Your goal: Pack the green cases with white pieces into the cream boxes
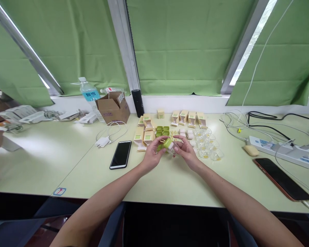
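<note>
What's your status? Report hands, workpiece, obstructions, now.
Left hand and right hand both gripping green-and-clear piece. Piece tilted, partly covered by fingers. Green cups just beyond; clear cups off to the right. Nothing seen blocking.

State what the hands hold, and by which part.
A small, rounded green-and-white plastic-looking piece with a clear part: the left hand grips the green side; the right hand is at the clear side, its grip unclear.

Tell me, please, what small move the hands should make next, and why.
Perhaps turn the small green-and-white item slightly to check its fit: the left hand holds its green side, the right hand is at its clear side, and whether the parts are fully joined is too small to tell.
</note>
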`<state>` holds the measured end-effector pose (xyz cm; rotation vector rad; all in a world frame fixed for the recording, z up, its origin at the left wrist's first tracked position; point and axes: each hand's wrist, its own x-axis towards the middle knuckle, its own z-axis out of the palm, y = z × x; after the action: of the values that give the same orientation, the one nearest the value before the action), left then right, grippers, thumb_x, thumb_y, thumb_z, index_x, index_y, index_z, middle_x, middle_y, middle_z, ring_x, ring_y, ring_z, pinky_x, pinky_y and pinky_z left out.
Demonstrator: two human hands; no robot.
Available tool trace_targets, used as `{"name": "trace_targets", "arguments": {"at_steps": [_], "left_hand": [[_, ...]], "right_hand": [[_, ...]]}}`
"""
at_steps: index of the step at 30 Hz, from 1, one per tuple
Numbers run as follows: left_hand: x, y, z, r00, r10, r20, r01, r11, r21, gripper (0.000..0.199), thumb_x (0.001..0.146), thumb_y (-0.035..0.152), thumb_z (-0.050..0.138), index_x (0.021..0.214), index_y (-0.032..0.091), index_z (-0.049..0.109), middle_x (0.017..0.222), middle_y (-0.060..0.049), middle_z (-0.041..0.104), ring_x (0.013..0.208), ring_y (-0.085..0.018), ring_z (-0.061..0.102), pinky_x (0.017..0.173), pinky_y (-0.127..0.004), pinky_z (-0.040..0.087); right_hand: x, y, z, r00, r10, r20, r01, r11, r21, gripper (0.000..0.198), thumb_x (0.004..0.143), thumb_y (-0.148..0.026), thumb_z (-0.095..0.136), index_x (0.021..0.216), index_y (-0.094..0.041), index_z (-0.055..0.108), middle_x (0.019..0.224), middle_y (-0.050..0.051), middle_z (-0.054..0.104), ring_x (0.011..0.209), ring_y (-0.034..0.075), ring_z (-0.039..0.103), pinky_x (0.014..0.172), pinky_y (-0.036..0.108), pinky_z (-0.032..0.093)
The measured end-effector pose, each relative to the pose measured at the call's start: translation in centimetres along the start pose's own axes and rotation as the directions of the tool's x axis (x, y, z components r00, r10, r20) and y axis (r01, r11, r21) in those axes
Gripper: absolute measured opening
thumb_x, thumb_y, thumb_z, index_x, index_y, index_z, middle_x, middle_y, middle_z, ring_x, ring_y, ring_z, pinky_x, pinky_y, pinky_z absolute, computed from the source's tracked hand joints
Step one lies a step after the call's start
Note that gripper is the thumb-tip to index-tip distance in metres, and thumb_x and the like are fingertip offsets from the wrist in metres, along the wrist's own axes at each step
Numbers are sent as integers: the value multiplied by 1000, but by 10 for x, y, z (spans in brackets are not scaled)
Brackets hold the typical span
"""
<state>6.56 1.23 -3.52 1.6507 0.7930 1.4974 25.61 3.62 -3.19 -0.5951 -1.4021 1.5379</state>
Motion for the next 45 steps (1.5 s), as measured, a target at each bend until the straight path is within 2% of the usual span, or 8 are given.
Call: {"name": "trace_targets", "arguments": {"at_steps": [11, 16, 22, 28, 33, 36, 40, 45], "left_hand": [[-1, 3, 0, 1000, 0, 30, -1, 999, 32, 41, 91, 29, 71, 131, 25, 62, 132, -11, 66, 121, -26, 61, 106, -42, 47], [-2, 4, 1, 998, 17, 59, -18, 1000, 13, 44, 93, 32, 69, 135, 25, 58, 137, -12, 65, 128, -27, 59, 109, -43, 45], [-2, 6, 2, 998, 31, 53, -31, 1000, -5, 51, 92, 34, 71, 139, 26, 53, 146, -13, 59, 138, -28, 54, 113, -44, 42], [-2, 1, 0, 1000, 27, 1, -27, 996, 81, 51, 90, 36, 73, 136, 25, 52, 135, -13, 64, 128, -27, 59, 106, -43, 47], [-5, 4, 5, 999, 40, -9, -37, 977, 209, 45, 89, 33, 74, 129, 26, 56, 127, -10, 63, 116, -25, 62, 99, -41, 51], [-6, 5, 7, 999, 47, -3, -45, 964, 261, 37, 90, 32, 72, 123, 24, 59, 122, -9, 64, 107, -23, 63, 96, -40, 52], [-6, 4, 8, 999, 35, -20, -29, 968, 248, 31, 90, 32, 72, 118, 23, 62, 117, -9, 65, 105, -23, 63, 95, -40, 53], [-5, 5, 6, 999, 24, -31, -18, 981, 193, 30, 88, 32, 74, 115, 23, 65, 114, -9, 68, 105, -23, 64, 96, -40, 52]], "right_hand": [[-2, -2, 3, 1000, -9, 17, 9, 1000, -15, 61, 78, -54, 82, 124, -31, 50, 105, 4, 70, 86, 21, 67, 70, 34, 57], [-3, -1, 3, 1000, -14, 10, 14, 999, 40, 60, 77, -49, 84, 124, -30, 52, 112, 6, 70, 91, 21, 68, 73, 34, 57], [-2, -1, 2, 1000, -30, -11, 30, 999, -19, 61, 77, -52, 83, 124, -31, 51, 114, 6, 69, 97, 23, 69, 79, 37, 57], [-2, -4, 3, 997, -69, -42, 67, 997, -46, 61, 75, -52, 84, 121, -32, 50, 112, 5, 65, 99, 23, 67, 83, 37, 56], [-4, -5, 6, 991, -120, -63, 112, 988, -108, 47, 78, -53, 82, 107, -30, 53, 111, 3, 59, 94, 19, 64, 81, 35, 57], [-4, -3, 9, 984, -155, -83, 142, 979, -148, 41, 80, -53, 80, 106, -29, 57, 114, 3, 59, 95, 19, 64, 82, 35, 58], [-5, -2, 10, 980, -177, -88, 160, 973, -169, 36, 82, -50, 80, 106, -28, 62, 113, 4, 63, 96, 19, 65, 84, 37, 58], [-6, -3, 10, 981, -162, -104, 142, 975, -173, 37, 78, -50, 83, 99, -27, 63, 111, 4, 63, 93, 20, 67, 77, 36, 60]]}}
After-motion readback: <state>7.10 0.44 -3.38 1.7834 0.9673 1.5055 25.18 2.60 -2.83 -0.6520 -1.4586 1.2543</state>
